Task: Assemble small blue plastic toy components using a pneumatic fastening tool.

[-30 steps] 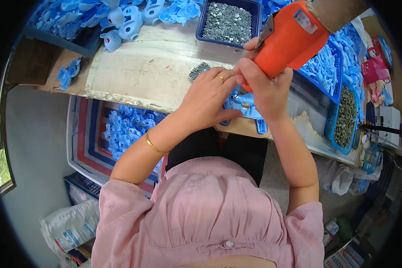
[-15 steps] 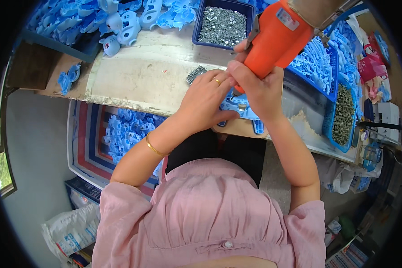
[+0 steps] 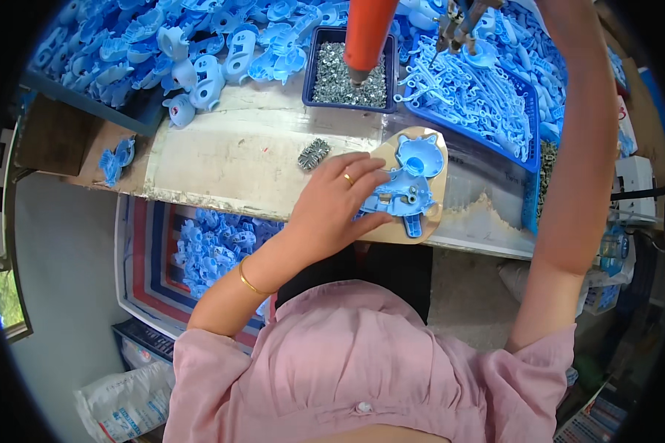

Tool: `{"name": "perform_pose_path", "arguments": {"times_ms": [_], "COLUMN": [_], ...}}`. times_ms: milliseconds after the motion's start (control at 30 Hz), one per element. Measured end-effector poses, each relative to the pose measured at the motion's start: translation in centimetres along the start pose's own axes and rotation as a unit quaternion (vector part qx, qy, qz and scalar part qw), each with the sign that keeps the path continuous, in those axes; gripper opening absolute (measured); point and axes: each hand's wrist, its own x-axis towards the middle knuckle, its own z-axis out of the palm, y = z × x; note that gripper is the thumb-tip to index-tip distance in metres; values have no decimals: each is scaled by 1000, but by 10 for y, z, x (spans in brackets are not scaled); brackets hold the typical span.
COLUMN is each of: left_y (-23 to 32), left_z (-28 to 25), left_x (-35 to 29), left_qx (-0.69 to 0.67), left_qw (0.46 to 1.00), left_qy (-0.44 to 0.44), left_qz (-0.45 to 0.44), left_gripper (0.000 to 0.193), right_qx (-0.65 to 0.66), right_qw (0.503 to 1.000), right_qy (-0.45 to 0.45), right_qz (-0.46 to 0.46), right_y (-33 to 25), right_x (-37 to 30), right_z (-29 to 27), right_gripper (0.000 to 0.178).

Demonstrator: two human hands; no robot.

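My left hand (image 3: pixel 336 199) rests at the left side of a light blue plastic shell (image 3: pixel 399 193), its fingers apart and partly covering the piece. That shell, animal-shaped with a round head part, lies in a rounded wooden holder (image 3: pixel 434 210) at the bench's front edge. My right arm stretches up at the right, and its hand is beyond the top edge. An orange power driver (image 3: pixel 367 33) hangs tip down over a dark blue tray (image 3: pixel 351 108) of small metal screws, with no hand seen on it.
A clump of metal pieces (image 3: pixel 314 153) lies left of the holder. Blue plastic parts (image 3: pixel 118 52) heap at the back left. A blue basket (image 3: pixel 521 164) of thin blue parts stands at the right. Below the bench, a striped-lined bin (image 3: pixel 144 273) holds more parts.
My right hand has let go of the orange driver and moved up out of view. The driver has swung up and left, off the shell. My left hand stays by the shell, fingers spread.
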Motion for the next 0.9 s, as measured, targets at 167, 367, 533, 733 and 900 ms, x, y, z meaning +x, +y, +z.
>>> {"name": "perform_pose_path", "arguments": {"times_ms": [167, 367, 533, 733, 900], "left_y": [4, 2, -1, 4, 3], "left_z": [8, 30, 38, 39, 37], "left_x": [1, 6, 2, 9, 4], "left_qx": [-7, 29, 58, 60, 68], "left_qw": [999, 995, 993, 993, 994], "left_qy": [-24, -44, -48, -38, -40], "left_qz": [45, 84, 85, 97, 79], "left_gripper": [45, 31, 27, 25, 25], "right_qx": [5, 131, 165, 214, 67], "right_qw": [988, 990, 986, 952, 988], "right_qy": [-116, -28, -8, -174, 117], "right_qz": [-99, -35, -20, -130, 73], "right_y": [-3, -8, 7, 56, -6], "right_x": [-30, -103, -124, -124, -156], "right_z": [-5, 13, 15, -22, 32], "right_gripper": [46, 68, 72, 11, 66]}}
